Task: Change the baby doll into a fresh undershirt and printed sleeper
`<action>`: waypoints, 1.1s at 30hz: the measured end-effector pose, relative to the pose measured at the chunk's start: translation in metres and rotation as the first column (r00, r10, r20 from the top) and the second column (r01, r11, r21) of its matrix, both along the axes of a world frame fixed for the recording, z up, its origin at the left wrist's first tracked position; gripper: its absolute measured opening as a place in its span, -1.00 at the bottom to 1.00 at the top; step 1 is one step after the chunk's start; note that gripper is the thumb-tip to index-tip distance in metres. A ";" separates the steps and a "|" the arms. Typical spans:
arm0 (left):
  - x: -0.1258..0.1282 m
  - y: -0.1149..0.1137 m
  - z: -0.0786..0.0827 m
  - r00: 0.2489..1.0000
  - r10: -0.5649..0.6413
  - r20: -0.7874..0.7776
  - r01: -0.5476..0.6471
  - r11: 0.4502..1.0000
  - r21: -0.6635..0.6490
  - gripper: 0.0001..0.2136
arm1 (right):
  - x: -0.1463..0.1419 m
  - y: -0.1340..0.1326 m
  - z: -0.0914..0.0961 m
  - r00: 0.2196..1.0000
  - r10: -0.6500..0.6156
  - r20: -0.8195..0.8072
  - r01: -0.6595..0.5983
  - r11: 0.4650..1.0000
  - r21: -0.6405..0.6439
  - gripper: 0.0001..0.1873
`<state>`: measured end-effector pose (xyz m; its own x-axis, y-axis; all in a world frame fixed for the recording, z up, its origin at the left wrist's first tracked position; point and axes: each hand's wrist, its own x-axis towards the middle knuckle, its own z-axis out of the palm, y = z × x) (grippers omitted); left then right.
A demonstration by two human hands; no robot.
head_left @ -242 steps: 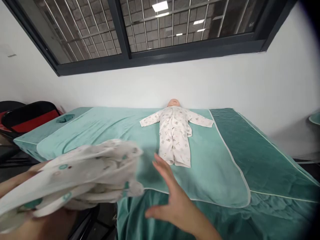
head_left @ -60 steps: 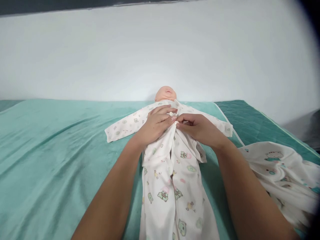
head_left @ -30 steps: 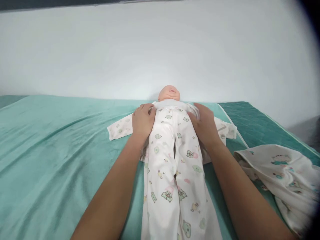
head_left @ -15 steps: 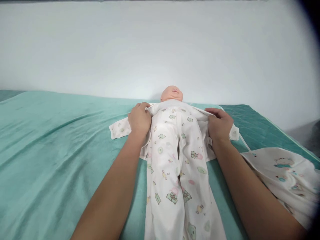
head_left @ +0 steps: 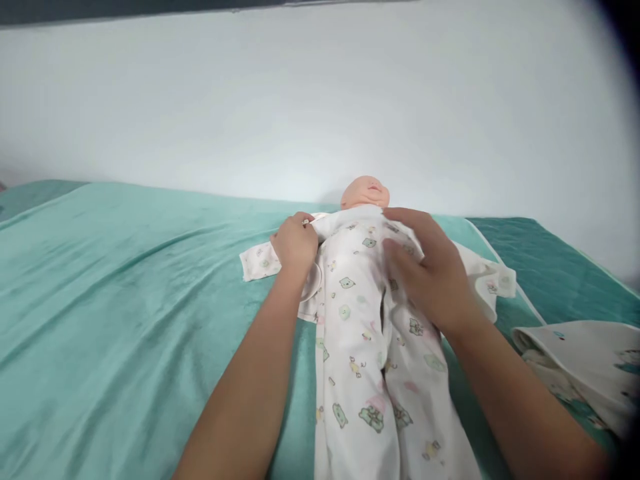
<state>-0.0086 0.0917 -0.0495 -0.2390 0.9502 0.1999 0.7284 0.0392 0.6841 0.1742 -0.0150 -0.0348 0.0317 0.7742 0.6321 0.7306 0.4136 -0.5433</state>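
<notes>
A baby doll [head_left: 365, 192] lies on its back, head at the far end and only the head bare. White baby pants [head_left: 357, 347] with green bear prints are spread over its body, the plain white waistband [head_left: 350, 217] reaching close to the neck. From under them stick out the sleeves of a matching baby shirt [head_left: 261, 261]. At the band's left corner my left hand [head_left: 296, 243] is closed, its fingertips pinching the edge. My right hand [head_left: 435, 270] hovers over or lightly touches the pants' right upper side, thumb and fingers apart; contact is unclear.
A teal sheet [head_left: 150, 320] with soft wrinkles covers the bed. Quilted darker green fabric [head_left: 555, 267] lies at the right, near a folded white printed cloth [head_left: 595, 353]. The white wall [head_left: 250, 100] rises directly behind the doll's head.
My right hand has let go of the waistband's right edge and moved inward over the pants. More of the right sleeve shows. My left hand keeps its pinch; the view has shifted slightly.
</notes>
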 end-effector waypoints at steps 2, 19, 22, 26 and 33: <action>-0.001 -0.001 0.001 1.000 -0.001 0.007 0.001 1.000 -0.003 -0.66 | -0.011 0.002 0.005 0.975 0.037 0.220 -0.033 0.999 -0.024 -0.52; -0.011 0.013 -0.011 0.954 -0.026 0.298 -0.023 0.987 0.159 -0.65 | -0.095 0.121 0.031 0.566 0.324 0.758 0.245 0.812 -0.529 -0.47; -0.012 0.011 -0.011 0.954 -0.027 0.299 -0.025 0.986 0.168 -0.66 | -0.093 0.121 0.027 0.547 0.310 0.778 0.254 0.824 -0.507 -0.49; -0.013 0.008 -0.012 0.939 -0.042 0.341 -0.028 0.980 0.198 -0.66 | -0.081 0.116 0.031 0.578 0.275 0.768 0.218 0.855 -0.471 -0.56; -0.016 0.000 -0.009 0.944 -0.036 0.328 -0.021 0.986 0.167 -0.57 | -0.043 0.104 0.057 0.658 0.222 0.720 0.227 0.852 -0.471 -0.60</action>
<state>-0.0245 0.0914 -0.0589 -0.3111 0.9123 0.2662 0.4612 -0.0999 0.8817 0.1307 0.0892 0.0223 -0.2569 0.9662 -0.0190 0.9648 0.2576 0.0536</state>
